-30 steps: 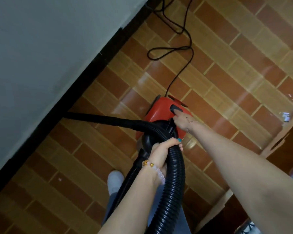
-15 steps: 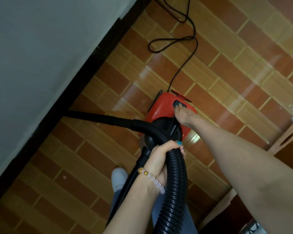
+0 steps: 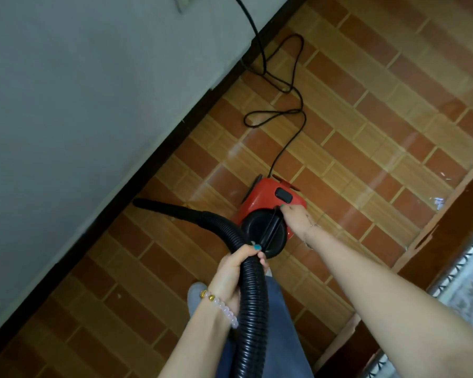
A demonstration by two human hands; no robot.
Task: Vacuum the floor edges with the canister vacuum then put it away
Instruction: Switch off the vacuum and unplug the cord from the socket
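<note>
A small red canister vacuum [image 3: 262, 199] with a black front cap sits on the tiled floor [image 3: 366, 132]. Its black ribbed hose [image 3: 253, 296] runs up past me, and my left hand [image 3: 231, 271] is shut around it. The hose curves left into a black nozzle [image 3: 159, 205] whose tip lies at the dark skirting [image 3: 115, 214] under the grey wall. My right hand [image 3: 296, 218] reaches down to the canister's black carry handle [image 3: 271, 227], fingertips at the handle's upper end just below the black switch [image 3: 283, 195]; the grip itself is hidden.
A black power cord [image 3: 287, 105] loops over the tiles from the canister's back and climbs the grey wall [image 3: 79, 91]. A brown wooden furniture edge [image 3: 448, 227] runs along the right. My grey shoe [image 3: 197, 296] and blue trouser leg stand below the canister.
My right hand has slid from the black switch on top of the canister down to the carry handle. The view has pulled back and shows more wall and cord. My left hand still holds the hose.
</note>
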